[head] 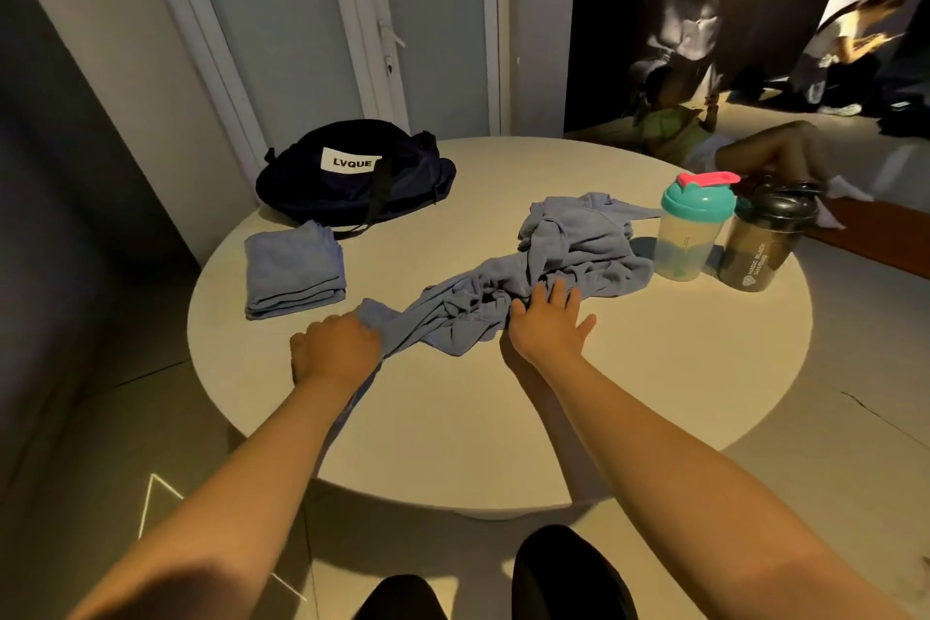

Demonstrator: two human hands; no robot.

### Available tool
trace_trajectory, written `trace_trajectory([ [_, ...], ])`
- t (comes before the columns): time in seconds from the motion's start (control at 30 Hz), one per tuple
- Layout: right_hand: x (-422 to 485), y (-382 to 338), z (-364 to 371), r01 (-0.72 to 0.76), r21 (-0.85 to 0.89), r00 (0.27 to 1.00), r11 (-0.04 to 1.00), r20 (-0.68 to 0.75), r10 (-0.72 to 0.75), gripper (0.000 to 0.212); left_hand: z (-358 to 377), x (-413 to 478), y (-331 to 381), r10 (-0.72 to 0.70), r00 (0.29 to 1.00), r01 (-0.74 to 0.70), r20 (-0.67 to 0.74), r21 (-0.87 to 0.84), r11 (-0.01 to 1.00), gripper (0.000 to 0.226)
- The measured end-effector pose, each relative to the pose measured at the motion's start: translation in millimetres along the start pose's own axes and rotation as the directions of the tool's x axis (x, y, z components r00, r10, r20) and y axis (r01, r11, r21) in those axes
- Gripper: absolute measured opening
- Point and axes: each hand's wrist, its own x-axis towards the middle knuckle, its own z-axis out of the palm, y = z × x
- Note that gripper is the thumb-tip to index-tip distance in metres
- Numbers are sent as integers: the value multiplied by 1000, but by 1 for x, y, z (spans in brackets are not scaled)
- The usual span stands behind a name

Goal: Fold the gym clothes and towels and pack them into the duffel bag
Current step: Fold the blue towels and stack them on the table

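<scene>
While the left hand (337, 342) grips the garment (568, 252), likely to stretch it flat, the open right hand (546, 325) pins it.

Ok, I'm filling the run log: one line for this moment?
step: folding | left hand grips crumpled blue garment | right hand pressing it, fingers straight | folded towel on table beside duffel bag

Person's own body seen from above, two bare forearms uncovered to the elbow, bare left grip (337, 342), bare right grip (548, 322), two black rounded forms (568, 574) at bottom edge, shoes or clothed knees, unclear which
</scene>
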Motion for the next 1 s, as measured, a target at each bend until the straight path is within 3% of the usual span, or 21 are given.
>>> trace_trajectory([
  [0.03,-5,-4,2,65,29,993,997,-97,-61,52,2,-1,1,75,995,-78,-71,-38,996,15],
  [0.1,-15,-8,5,234,91,950,968,-233,-207,36,6,2,18,266,950,-294,-162,-189,937,34],
  [0.17,-21,-7,7,298,89,946,950,-162,-281,36,7,6,46,350,934,-349,-63,-362,864,50],
  [0.27,-21,5,7,314,-11,949,949,27,-314,55,18,13,78,345,920,-232,188,-449,863,64],
  [0.33,-16,17,5,339,-56,939,939,87,-333,61,26,15,85,328,916,-222,231,-387,895,57],
  [0.47,-7,29,3,333,-180,938,926,164,-306,63,27,8,82,391,907,-300,158,-411,861,19],
  [0.6,-1,23,-5,200,-175,971,964,165,-171,61,15,7,57,238,957,-177,167,-314,933,25],
  [0.67,6,27,-12,92,-159,988,983,140,-70,62,10,6,35,72,994,-49,83,-247,968,33],
  [0.77,10,34,-20,-62,-111,992,992,99,73,65,8,3,2,-131,990,108,-58,-295,949,43],
  [0.83,6,31,-16,-59,-24,998,998,20,60,65,10,2,-4,-140,981,102,-135,-255,961,44],
  [0.9,1,27,-10,25,65,995,998,-94,-19,60,11,0,5,-59,975,-4,-214,-283,959,34],
  [1.0,-2,24,-6,192,104,967,976,-192,-170,47,13,-1,34,81,980,-153,-184,-420,894,16],
])
